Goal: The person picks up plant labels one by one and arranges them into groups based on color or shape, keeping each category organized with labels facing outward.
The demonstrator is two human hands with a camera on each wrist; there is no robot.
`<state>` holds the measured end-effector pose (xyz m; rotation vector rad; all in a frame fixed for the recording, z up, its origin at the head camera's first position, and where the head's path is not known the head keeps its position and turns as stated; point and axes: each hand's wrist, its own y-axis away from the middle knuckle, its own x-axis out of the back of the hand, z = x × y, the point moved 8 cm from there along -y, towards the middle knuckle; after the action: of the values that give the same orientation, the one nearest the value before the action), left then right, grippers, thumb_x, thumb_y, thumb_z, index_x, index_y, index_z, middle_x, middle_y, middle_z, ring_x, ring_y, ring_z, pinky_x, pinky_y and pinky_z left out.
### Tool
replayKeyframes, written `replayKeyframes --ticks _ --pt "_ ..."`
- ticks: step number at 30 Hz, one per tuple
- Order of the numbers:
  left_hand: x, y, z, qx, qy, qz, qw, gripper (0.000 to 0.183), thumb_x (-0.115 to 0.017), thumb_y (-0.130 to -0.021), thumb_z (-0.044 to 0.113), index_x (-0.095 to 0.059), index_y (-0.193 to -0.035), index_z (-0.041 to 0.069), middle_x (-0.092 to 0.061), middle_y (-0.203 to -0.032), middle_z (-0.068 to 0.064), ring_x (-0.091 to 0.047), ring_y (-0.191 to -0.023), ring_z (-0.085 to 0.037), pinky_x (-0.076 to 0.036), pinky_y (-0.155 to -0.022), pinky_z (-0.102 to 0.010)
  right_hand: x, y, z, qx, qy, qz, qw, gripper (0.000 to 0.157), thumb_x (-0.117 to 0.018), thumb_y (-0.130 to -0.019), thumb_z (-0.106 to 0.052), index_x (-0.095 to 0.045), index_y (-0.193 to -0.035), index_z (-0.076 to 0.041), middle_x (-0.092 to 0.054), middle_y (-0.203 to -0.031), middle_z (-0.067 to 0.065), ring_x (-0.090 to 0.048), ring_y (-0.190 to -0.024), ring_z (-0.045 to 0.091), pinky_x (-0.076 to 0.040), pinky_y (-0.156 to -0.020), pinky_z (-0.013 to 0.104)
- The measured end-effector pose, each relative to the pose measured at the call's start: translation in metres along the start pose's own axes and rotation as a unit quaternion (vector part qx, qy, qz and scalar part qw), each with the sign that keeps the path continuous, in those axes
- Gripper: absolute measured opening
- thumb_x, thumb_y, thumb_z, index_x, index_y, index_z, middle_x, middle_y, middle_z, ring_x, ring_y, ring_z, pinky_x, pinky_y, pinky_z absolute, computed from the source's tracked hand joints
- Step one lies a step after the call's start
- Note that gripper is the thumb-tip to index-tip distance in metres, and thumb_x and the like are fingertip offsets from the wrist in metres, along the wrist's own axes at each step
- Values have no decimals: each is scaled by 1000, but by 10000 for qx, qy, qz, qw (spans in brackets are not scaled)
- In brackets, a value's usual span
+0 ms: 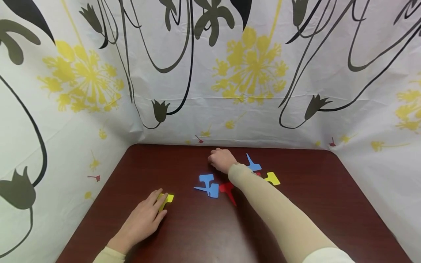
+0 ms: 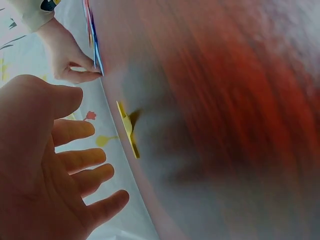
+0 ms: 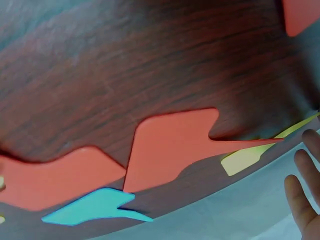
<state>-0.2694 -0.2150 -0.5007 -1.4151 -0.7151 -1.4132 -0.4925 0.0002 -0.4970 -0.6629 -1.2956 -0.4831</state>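
Note:
My left hand (image 1: 141, 221) reaches over a yellow T-shaped plant label (image 1: 170, 198), its fingers straight and spread, partly covering it. In the left wrist view that yellow label (image 2: 128, 129) lies on the table beside the fingers. Toward the table's far edge, my right hand (image 1: 222, 159) has bent fingers; its thumb and a finger meet in the left wrist view. I cannot tell whether it pinches anything. Near its sleeve lie a blue label (image 1: 254, 166) and another yellow label (image 1: 272, 178). Red labels (image 3: 170, 150) show in the right wrist view, one overlapping a yellow label (image 3: 242, 160).
Blue labels (image 1: 206, 178) overlap mid-table beside a red label (image 1: 227, 188). The right sleeve (image 1: 273, 212) crosses the dark wooden table (image 1: 184, 233) and hides part of the right-hand labels. Patterned white cloth (image 1: 184, 124) hangs around the table's far and side edges.

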Motion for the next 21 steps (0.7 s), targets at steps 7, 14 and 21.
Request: replayKeyframes --ticks 7,14,21 --pt "1 -2 2 30 1 61 10000 54 -66 -98 31 -55 -145 7 -46 -151 -18 -47 -136 -33 -47 -99 -57 -4 -1 2 131 462 39 9988 10 -70 -96 -25 -80 -94 -25 -60 -87 -2 -58 -80 19 -53 -67 34" --pt "0 -2 3 41 -26 2 10000 55 -66 -98 31 -53 -146 7 -45 -152 -18 -45 -138 -33 -46 -100 -56 -1 5 1 394 651 212 9969 15 -68 -97 -17 -80 -90 -22 -63 -83 -1 -58 -77 18 -53 -64 31" --pt "-1 -1 1 91 -14 -22 10000 56 -66 -99 31 -53 -147 7 -44 -152 -18 -45 -138 -33 -46 -101 -55 5 7 -5 731 734 478 9935 11 -65 -92 -16 -75 -88 -14 -62 -83 1 -58 -77 21 -53 -63 34"
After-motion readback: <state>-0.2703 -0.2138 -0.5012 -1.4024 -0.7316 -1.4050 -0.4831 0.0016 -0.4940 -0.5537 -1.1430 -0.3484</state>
